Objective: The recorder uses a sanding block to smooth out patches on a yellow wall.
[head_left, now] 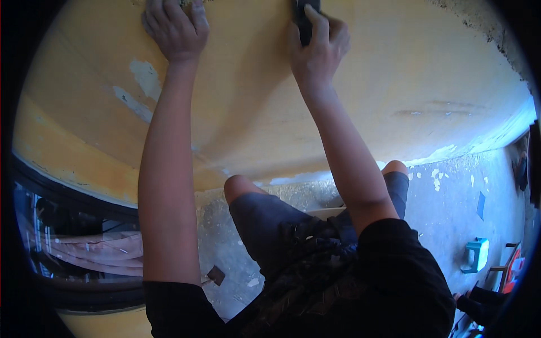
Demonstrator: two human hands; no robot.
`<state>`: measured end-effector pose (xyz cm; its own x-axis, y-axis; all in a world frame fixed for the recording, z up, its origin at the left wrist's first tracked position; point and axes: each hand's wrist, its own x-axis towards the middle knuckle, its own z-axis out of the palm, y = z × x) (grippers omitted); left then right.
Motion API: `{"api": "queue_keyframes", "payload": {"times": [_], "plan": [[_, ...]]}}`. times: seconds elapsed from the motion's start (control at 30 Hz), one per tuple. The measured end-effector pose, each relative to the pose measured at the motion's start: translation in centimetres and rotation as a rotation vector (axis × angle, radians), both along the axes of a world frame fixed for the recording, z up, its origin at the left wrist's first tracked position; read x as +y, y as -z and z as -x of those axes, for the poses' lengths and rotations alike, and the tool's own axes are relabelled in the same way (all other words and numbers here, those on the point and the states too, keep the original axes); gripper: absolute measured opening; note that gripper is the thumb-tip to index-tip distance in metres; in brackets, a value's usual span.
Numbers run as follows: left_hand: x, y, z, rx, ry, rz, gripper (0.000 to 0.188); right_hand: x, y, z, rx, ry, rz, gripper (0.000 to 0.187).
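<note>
Both my arms reach up to a yellow-painted wall (248, 96) with pale bare patches. My left hand (177, 31) rests against the wall at the upper left, its fingers stretched over the surface and the thumb a little apart. It appears to hold nothing, though the fingertips run close to the top of the picture. At the top middle, my right hand (322, 48) is closed around a dark, flat, block-like tool (305, 25) pressed to the wall. The tool's upper end is cut off, so its exact kind cannot be made out.
Below me the grey concrete floor (445, 208) carries pale flakes, a dark square scrap (216, 275) and a blue strip (480, 205). A teal stool (477, 254) stands at the right, near another person's dark-clothed limb (486, 301). A dark-framed window (84, 225) lies at the left.
</note>
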<state>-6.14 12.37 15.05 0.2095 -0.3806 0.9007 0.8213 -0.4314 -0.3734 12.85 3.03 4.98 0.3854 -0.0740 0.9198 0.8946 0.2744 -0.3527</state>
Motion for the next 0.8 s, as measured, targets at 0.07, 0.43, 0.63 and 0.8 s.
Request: {"api": "queue_keyframes", "payload": {"times": [0.07, 0.43, 0.63, 0.8], "plan": [[-0.7, -0.3, 0.0, -0.006, -0.01, -0.01, 0.044, 0.0, 1.6, -0.1, -0.015, 0.019, -0.016, 0.039], [-0.1, 0.5, 0.4, 0.02, 0.001, -0.011, 0.046, -2.6, 16.8, 1.4, 0.093, -0.068, 0.374, 0.043], [-1.3, -0.6, 0.1, 0.014, -0.053, 0.013, 0.046, -2.9, 16.7, 1.5, 0.128, -0.201, 0.224, 0.042], [-0.8, 0.1, -0.2, 0.01, -0.104, 0.01, 0.044, -1.6, 20.2, 2.1, -0.009, -0.084, 0.273, 0.041]]}}
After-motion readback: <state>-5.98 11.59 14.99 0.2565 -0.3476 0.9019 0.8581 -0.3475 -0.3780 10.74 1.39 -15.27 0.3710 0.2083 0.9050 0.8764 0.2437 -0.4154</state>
